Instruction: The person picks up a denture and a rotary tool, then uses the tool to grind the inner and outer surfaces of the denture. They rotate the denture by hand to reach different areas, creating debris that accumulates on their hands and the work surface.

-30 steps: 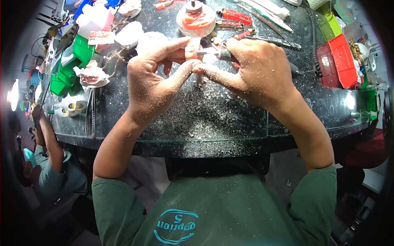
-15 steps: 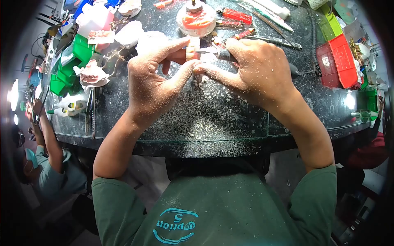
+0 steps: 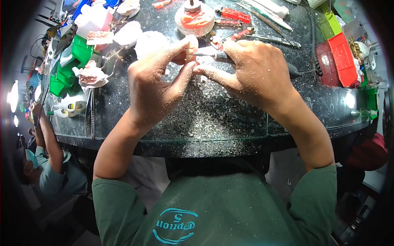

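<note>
My left hand (image 3: 154, 80) pinches a small cream, tooth-like dental piece (image 3: 189, 56) between thumb and fingertips. In my right hand (image 3: 260, 69) is a rotary handpiece (image 3: 222, 56), its thin bit pointing left at the piece. The bit's tip is at the piece or very close; contact is hard to make out. My right thumb reaches to the left thumb tip. Pale dust coats both hands, and shavings (image 3: 201, 110) cover the dark bench (image 3: 246, 119) below them. My fingers hide much of the piece.
Behind the hands stand a glass jar (image 3: 195, 24) with a metal top, red-handled tools (image 3: 233, 15) and a metal tool (image 3: 273, 40). Plaster dental models (image 3: 91, 76) and green bins (image 3: 65, 78) are at left. A red bin (image 3: 342, 59) stands right. Another person (image 3: 57, 168) works at far left.
The dental piece is slightly turned in my left fingers, and the handpiece has shifted a little to the left with my right hand. The grip of both hands stays the same.
</note>
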### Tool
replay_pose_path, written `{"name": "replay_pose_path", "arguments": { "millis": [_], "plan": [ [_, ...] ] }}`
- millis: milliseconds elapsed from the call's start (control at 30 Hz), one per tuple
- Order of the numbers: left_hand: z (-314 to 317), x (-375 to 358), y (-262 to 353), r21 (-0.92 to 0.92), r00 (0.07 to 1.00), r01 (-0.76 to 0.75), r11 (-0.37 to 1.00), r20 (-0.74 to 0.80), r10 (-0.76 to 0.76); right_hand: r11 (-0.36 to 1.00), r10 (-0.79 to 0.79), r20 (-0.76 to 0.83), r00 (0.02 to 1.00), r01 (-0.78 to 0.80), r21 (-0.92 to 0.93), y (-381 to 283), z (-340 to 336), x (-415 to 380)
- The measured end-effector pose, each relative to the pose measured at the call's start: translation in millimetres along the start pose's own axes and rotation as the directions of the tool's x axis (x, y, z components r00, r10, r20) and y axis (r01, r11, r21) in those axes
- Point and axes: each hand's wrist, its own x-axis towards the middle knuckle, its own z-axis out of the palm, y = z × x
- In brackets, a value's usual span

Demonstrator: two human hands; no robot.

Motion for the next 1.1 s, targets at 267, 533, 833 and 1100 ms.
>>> {"name": "replay_pose_path", "arguments": {
  "millis": [267,533,833,1100],
  "plan": [
    [-3.5,-0.2,-1.3,-0.121,0.994,0.11,0.987,0.031,-0.108,0.999,0.012,-0.018,1.0,-0.011,0.035,0.3,-2.4,1.3],
    [-3.3,-2.3,-5.6,-0.35,0.947,0.32,0.881,0.144,-0.286,0.997,0.037,0.036,0.999,-0.039,0.067,0.0,-6.5,3.9],
    [-2.6,-0.7,-5.1,-0.281,0.97,0.238,0.93,0.115,-0.213,0.998,0.027,-0.002,1.0,-0.026,0.063,2.0,-2.4,1.3],
    [-4.0,0.4,-3.1,-0.221,0.981,0.185,0.957,0.092,-0.169,0.994,0.06,0.051,0.997,-0.065,0.089,0.1,-7.0,3.5]
  ]
}}
